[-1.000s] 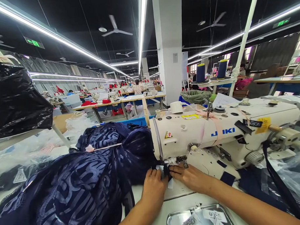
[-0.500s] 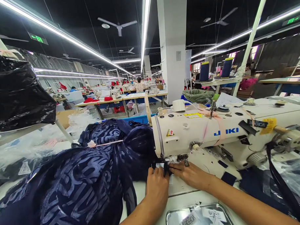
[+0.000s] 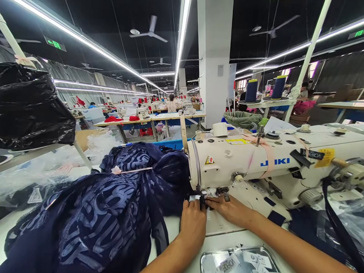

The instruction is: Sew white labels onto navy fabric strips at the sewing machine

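At the needle end of a white sewing machine (image 3: 229,158), both hands work close together. My left hand (image 3: 193,220) is closed, its curled fingers on the edge of a navy garment (image 3: 107,213) beside a small whitish label (image 3: 194,198). My right hand (image 3: 231,211) reaches in from the other side, fingers together and tips at the same dark cloth near the presser foot. The machine head partly hides its fingertips. The garment has a shiny lettered pattern and lies bunched to the left, with a pale pink tie (image 3: 133,170) across it.
In front of the machine, a metal tray (image 3: 205,264) holds several printed labels. A black plastic bag (image 3: 30,107) covers something at left, near clear plastic (image 3: 43,187). Navy thread cones (image 3: 251,91) stand behind the machine. People and sewing tables fill the background.
The view has shifted slightly, so the scene sits a little further right. Both hands stay beside the needle area, with the left fingers moved only slightly against the cloth.
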`<act>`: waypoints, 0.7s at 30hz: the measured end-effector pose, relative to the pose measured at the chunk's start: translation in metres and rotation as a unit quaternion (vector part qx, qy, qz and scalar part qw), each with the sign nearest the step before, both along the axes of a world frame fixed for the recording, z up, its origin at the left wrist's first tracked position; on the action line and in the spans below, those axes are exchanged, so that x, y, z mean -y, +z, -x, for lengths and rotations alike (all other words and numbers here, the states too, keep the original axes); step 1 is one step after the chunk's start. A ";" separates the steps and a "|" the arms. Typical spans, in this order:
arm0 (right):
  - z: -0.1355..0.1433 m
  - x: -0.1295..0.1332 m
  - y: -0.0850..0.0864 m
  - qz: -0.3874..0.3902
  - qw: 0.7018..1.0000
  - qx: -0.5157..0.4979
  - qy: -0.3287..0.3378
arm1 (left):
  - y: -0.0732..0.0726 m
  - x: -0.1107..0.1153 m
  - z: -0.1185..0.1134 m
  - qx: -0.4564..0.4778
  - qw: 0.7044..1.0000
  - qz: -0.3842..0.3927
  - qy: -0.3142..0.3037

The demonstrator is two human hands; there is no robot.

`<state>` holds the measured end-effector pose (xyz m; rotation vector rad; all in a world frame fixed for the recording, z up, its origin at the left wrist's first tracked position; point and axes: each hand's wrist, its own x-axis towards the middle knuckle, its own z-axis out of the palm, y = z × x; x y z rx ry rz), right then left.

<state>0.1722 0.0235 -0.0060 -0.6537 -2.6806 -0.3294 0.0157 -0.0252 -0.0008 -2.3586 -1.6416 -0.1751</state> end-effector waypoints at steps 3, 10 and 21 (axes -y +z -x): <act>0.000 -0.002 0.000 0.016 1.000 -0.003 -0.005 | -0.004 -0.002 0.001 0.004 0.999 -0.044 -0.013; 0.001 -0.005 -0.003 0.016 1.000 -0.005 -0.010 | -0.007 -0.003 0.006 0.006 0.996 -0.070 -0.050; 0.003 0.007 -0.002 0.063 0.996 -0.031 -0.058 | 0.007 -0.010 0.041 0.007 0.993 -0.084 -0.081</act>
